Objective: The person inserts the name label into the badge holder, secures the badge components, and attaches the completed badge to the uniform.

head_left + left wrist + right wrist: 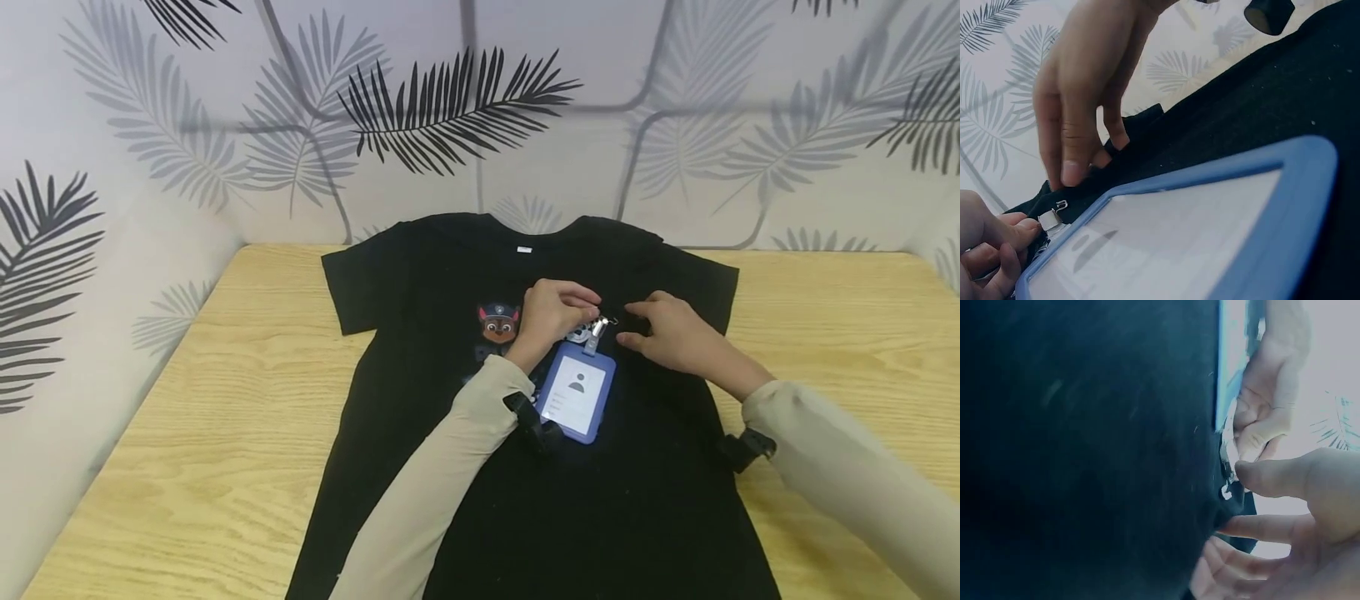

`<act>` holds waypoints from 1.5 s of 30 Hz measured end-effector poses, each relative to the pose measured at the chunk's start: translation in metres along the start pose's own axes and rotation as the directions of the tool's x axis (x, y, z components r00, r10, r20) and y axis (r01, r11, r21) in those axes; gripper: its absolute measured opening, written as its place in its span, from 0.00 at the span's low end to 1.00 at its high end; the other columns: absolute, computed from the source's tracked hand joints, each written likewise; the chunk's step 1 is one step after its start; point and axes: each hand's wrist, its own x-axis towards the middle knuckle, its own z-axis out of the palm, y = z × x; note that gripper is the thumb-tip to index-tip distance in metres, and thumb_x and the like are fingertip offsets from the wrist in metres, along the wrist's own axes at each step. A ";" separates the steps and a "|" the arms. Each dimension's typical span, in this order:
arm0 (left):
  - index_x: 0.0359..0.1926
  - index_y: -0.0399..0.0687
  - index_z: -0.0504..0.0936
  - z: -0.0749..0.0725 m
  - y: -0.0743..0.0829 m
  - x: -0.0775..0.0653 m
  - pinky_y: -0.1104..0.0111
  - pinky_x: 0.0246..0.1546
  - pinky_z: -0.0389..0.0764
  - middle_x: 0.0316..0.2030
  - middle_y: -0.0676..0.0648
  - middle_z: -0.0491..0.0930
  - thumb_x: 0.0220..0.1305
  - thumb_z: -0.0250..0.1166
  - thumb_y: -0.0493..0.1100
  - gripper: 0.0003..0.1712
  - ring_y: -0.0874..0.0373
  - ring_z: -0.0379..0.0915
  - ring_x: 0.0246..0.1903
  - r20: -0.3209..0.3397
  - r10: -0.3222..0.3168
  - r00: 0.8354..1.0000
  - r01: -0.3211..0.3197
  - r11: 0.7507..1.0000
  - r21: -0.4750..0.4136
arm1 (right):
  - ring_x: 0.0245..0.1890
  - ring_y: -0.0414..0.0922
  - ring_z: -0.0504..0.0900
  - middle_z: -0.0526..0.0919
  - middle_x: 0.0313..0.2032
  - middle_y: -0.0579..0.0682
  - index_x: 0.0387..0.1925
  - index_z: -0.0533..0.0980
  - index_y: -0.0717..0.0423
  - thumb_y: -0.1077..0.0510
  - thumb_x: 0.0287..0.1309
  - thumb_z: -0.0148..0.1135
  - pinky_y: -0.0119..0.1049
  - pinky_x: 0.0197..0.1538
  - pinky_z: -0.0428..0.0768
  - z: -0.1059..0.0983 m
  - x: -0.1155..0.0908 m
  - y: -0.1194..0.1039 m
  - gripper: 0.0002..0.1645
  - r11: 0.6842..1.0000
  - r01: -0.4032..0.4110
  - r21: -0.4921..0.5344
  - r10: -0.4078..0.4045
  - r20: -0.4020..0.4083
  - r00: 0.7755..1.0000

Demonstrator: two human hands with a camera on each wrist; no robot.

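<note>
A blue badge holder (pixel 606 367) with a white card inside lies on a black T-shirt (pixel 600 517). Its silver metal clip (pixel 598 327) points toward the collar, with a small hook at its end. My left hand (pixel 551 321) pinches the clip from the left side, thumb and finger at the metal. Just right of the clip, my right hand (pixel 671 333) has its thumb and forefinger spread apart. In the right wrist view, the right hand's fingers (pixel 1260 527) reach the shirt cloth beside the hook (pixel 1227 492). The left wrist view shows the badge holder (pixel 1235 169) close up.
The shirt is spread flat on a light wooden table (pixel 210 400), collar toward the back. A cartoon dog print (pixel 498 323) shows on its chest, partly covered by the left arm. Behind the table hangs a pale leaf-patterned cloth (pixel 420 50).
</note>
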 end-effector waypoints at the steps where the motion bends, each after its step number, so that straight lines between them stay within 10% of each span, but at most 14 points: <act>1: 0.34 0.44 0.89 0.001 0.000 0.000 0.80 0.26 0.71 0.29 0.49 0.87 0.53 0.74 0.36 0.06 0.64 0.82 0.30 -0.006 0.007 1.000 -0.007 1.000 0.005 | 0.43 0.61 0.76 0.73 0.48 0.73 0.58 0.69 0.77 0.56 0.62 0.61 0.55 0.45 0.78 0.000 0.001 0.000 0.31 1.000 -0.002 0.011 0.002 0.001 1.000; 25: 0.31 0.43 0.88 0.009 0.002 -0.003 0.81 0.26 0.72 0.27 0.50 0.86 0.55 0.72 0.35 0.01 0.67 0.81 0.27 -0.060 0.109 0.992 -0.101 0.988 0.117 | 0.47 0.62 0.65 0.61 0.52 0.69 0.69 0.56 0.68 0.52 0.64 0.59 0.50 0.41 0.73 0.013 -0.006 -0.011 0.41 0.995 -0.095 0.008 0.093 0.112 0.989; 45: 0.29 0.46 0.87 0.013 0.005 -0.006 0.78 0.28 0.75 0.25 0.54 0.85 0.56 0.71 0.34 0.03 0.69 0.78 0.26 -0.085 0.145 0.986 -0.121 0.963 0.242 | 0.41 0.59 0.65 0.60 0.46 0.63 0.69 0.58 0.67 0.53 0.65 0.59 0.42 0.35 0.70 0.019 -0.008 0.001 0.38 1.000 -0.004 0.010 0.003 0.075 0.997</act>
